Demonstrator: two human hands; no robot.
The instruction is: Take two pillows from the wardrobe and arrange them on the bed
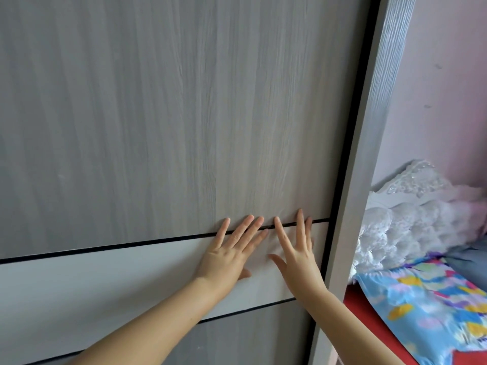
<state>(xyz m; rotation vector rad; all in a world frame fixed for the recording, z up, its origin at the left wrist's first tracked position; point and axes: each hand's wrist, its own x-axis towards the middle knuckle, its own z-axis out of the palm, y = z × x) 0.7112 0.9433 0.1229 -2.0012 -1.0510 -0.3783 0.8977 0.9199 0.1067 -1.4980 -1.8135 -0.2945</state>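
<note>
A grey wood-grain wardrobe door (158, 114) fills most of the view, with a pale horizontal band (105, 280) across it. My left hand (232, 248) and my right hand (297, 254) lie flat on that band, side by side, fingers spread and fingertips over the band's upper dark groove. Neither hand holds anything. The door is closed against the wardrobe's side frame (361, 180) on the right, so its inside and any pillows in it are hidden. At the lower right the bed (366, 309) shows a red sheet and a bright patterned blue cover (427, 306).
A white tufted headboard (411, 214) stands against the pink wall (448, 88) to the right of the wardrobe. A grey-blue cushion (471, 256) lies at the right edge on the bed.
</note>
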